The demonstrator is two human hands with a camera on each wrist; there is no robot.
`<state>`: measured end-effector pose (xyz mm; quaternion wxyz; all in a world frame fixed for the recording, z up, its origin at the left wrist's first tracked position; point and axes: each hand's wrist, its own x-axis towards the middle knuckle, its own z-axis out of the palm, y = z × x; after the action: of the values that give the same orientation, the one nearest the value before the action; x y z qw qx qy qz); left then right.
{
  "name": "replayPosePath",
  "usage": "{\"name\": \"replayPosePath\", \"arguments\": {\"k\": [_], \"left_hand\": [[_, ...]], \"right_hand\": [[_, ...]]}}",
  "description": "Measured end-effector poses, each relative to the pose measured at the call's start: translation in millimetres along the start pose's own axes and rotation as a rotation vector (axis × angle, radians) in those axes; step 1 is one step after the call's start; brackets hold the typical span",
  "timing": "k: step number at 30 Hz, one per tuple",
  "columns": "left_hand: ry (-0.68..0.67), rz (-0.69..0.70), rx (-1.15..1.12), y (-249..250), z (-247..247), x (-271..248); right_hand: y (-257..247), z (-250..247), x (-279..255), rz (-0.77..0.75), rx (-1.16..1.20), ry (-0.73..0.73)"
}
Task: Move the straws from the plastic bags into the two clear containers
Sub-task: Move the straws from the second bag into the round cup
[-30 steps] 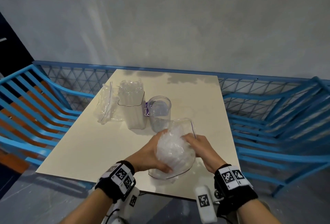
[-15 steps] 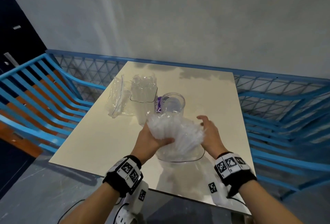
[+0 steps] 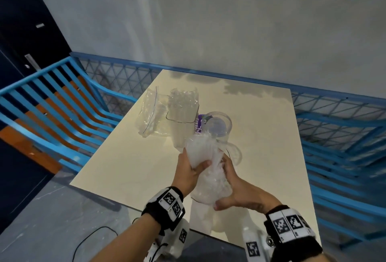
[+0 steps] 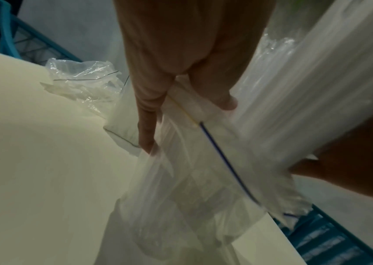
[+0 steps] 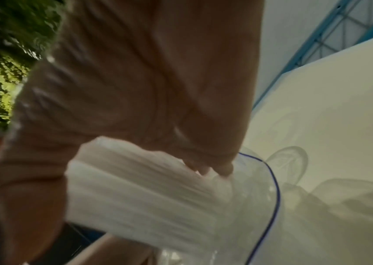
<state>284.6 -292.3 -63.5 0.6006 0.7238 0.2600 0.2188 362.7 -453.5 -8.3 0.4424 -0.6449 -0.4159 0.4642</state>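
A thick bundle of clear straws [image 3: 198,151] sticks out of a zip plastic bag [image 3: 211,188] held above the table's near part. My left hand [image 3: 188,169] grips the bundle at the bag's mouth, thumb over it. My right hand [image 3: 234,190] grips the bag around the straws' lower end. The bundle's tip points at the empty round clear container [image 3: 221,123]. Left of that stands a square clear container [image 3: 181,123] packed with straws. The left wrist view shows the straws [image 4: 305,89] and the bag [image 4: 192,179]; the right wrist view shows straws [image 5: 135,188] under my fingers [image 5: 203,161].
An empty crumpled bag [image 3: 147,115] [image 4: 83,80] lies left of the square container. A clear round lid [image 3: 234,151] [image 5: 292,165] rests on the cream table [image 3: 135,167] by the round container. Blue railings run along both sides and the back.
The bundle has swung up from lying sideways to pointing at the round container. My right hand went from open beside the bag to gripping its lower end.
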Motion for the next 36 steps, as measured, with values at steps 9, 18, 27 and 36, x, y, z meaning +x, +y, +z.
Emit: {"name": "replayPosePath", "arguments": {"k": [9,18,27,36], "left_hand": [[-0.007,-0.084,-0.136,27,-24,-9],[-0.034,-0.236,0.037,-4,-29,-11],[-0.063,-0.217,0.077,16,-34,-4],[-0.098,-0.191,0.069,20,-37,-3]], "right_hand": [[-17,-1,16,-0.122,0.054,0.703],[-14,-5,42,-0.017,0.049,0.861],[-98,-63,40,-0.21,0.258,0.879],[-191,-134,45,-0.508,0.378,0.99]]}}
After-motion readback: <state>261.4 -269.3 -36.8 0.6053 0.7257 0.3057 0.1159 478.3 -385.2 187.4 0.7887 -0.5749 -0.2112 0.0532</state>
